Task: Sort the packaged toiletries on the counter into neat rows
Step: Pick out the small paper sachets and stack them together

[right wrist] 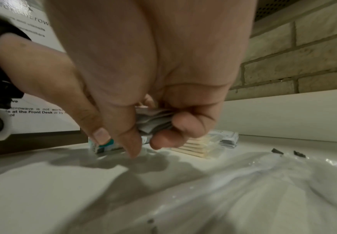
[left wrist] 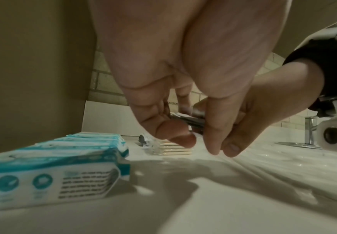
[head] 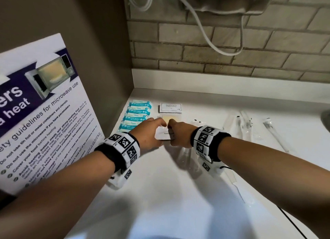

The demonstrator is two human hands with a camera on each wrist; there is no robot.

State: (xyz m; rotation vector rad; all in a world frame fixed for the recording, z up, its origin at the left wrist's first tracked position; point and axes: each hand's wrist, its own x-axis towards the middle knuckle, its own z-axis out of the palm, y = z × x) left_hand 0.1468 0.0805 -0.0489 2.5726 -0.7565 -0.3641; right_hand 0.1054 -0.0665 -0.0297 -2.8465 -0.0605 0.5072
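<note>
Both hands hold a small stack of white toothpaste packets just above the white counter. My left hand grips its left side and my right hand grips its right side, fingers curled round the edges. In the right wrist view the packets show as thin grey-white sachets fanned between thumb and fingers. Behind the hands lies a stack of pale yellow soap packets, then white shampoo packets. A column of teal wipe packets runs along the left wall.
Clear-wrapped long items and another lie to the right. A wrapped comb sits under my right forearm. A microwave notice board leans at the left, and a brick wall backs the counter.
</note>
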